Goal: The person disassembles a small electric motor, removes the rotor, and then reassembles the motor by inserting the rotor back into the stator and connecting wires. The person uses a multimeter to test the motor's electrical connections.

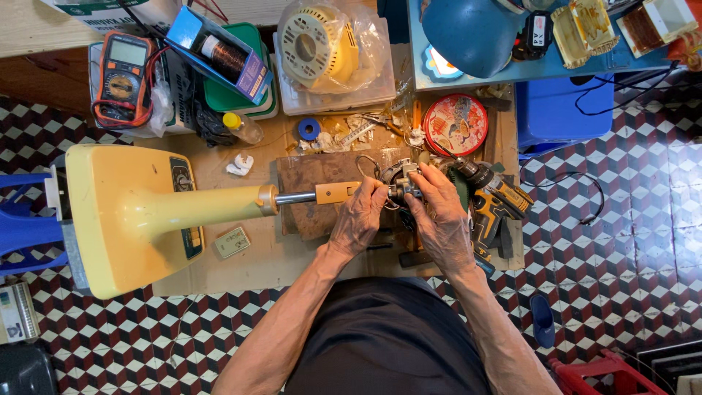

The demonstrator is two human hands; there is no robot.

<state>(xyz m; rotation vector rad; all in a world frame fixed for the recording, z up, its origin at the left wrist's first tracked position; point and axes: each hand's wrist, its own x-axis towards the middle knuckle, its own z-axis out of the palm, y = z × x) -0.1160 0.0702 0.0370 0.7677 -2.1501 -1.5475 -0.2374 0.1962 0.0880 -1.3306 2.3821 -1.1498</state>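
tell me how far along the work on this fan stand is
Done: the yellow fan stand lies flat, and the cream fan housing sits bagged apart. In hand: left hand and right hand both grip the small motor part at the pole's end. Left: the cordless drill and multimeter lie untouched.

Head view — straight down, close

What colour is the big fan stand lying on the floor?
Pale yellow. The fan stand shows best in the head view.
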